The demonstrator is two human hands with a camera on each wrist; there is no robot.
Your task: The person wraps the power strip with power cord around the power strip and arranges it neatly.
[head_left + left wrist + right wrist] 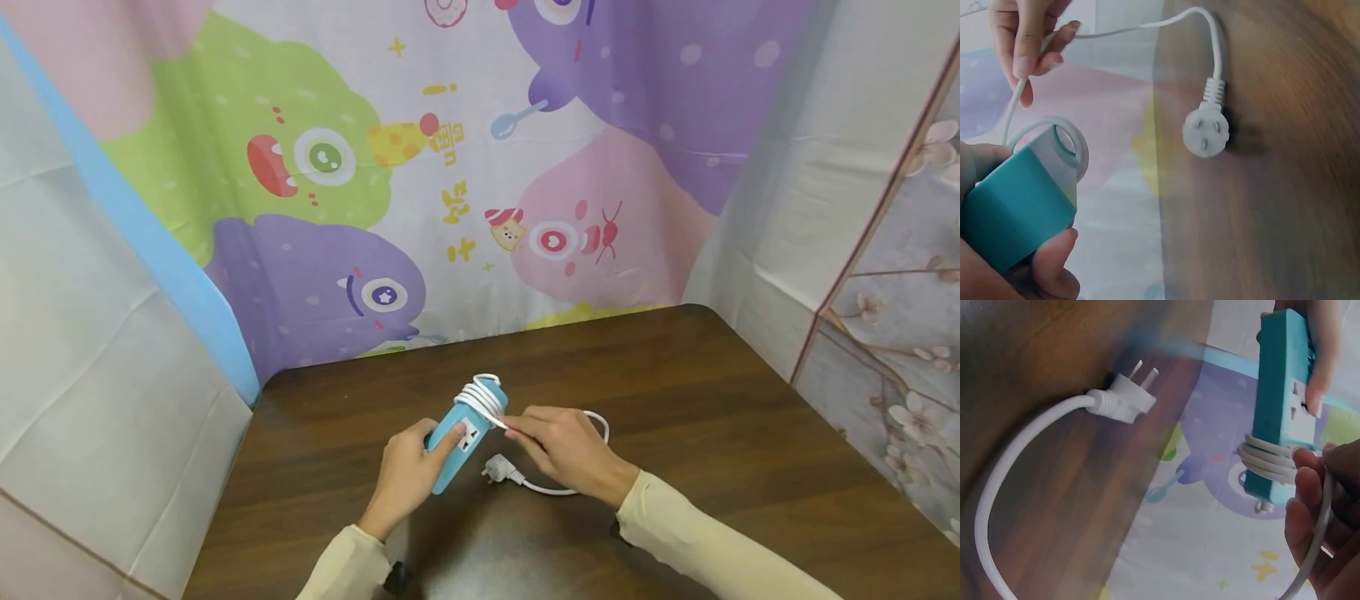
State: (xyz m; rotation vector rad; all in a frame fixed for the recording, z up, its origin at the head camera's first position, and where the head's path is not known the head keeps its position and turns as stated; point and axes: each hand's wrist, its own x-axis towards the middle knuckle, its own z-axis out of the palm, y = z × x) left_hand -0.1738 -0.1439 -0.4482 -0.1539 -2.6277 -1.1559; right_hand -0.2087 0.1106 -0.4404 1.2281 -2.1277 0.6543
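Note:
A teal power strip (448, 461) with a white socket face is gripped by my left hand (411, 468), thumb across the sockets. Several turns of its white cord (481, 398) wrap round the far end of the strip. Close beside those turns, my right hand (566, 442) pinches the cord between thumb and fingers. From there the loose cord loops behind the right hand and comes back to a white three-pin plug (498, 469), which lies on the table just left of that hand. In the right wrist view the wrapped turns (1266, 459) sit side by side.
A dark wood-grain table (322, 442) spans the space below the hands. Behind it hangs a curtain with cartoon monsters (330, 158). Pale fabric panels (97, 333) flank both sides, the right one bordering a flower-printed cloth (915, 400).

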